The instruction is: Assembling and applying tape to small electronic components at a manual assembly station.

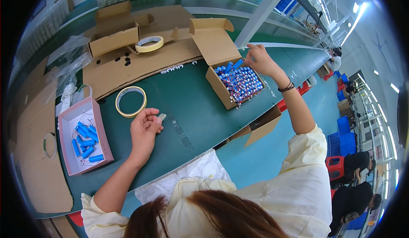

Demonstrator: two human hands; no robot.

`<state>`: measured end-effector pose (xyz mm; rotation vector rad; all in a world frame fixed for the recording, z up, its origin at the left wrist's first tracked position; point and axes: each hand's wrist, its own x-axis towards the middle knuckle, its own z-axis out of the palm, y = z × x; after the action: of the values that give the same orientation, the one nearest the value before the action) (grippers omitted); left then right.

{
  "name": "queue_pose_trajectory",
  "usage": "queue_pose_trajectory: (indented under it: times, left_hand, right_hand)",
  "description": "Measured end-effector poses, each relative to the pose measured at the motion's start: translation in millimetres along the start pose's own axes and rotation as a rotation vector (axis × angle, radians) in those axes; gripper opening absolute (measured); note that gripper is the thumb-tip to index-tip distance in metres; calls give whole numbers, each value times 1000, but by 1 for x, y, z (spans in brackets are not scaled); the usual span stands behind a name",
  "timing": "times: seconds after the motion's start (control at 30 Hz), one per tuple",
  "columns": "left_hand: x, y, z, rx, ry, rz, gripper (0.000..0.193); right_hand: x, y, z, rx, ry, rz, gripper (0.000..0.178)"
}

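Note:
My left hand (146,131) is over the green bench, its thumb and fingers closed on a small pale strip that looks like tape (162,116). My right hand (262,61) is above the far right corner of an open cardboard box (219,91), with its index finger and thumb apart and nothing visible between them. Packed in that box are many small blue-wrapped battery cells (240,82) with wires, mostly standing on end. Several blue cells lie loose on top, one (237,64) just below my right fingertips.
Left of my left hand lies a tape roll (119,103). A pink-edged box (108,149) beyond it holds several wired blue cells (87,143). Farther back, a cardboard sheet (100,78) carries another open box (114,42), a second tape roll (149,44) and small black discs (127,61).

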<state>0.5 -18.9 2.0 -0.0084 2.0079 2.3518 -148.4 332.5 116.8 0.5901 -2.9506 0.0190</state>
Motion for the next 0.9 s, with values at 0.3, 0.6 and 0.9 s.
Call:
queue_pose_trajectory:
  times: [0.3,0.6,0.9]
  left_hand:
    - [-1,3,1,-19,9,8,19]
    - [0,9,-7,-132,22,92,19]
    - [5,19,-11,-186,-104,101,25]
  right_hand:
    - [-14,-40,-35,-113,332,-60,7]
    - [-19,-134,5,945,-106,-332,6]
    - [-18,-194,68,922,-91,-622,4]
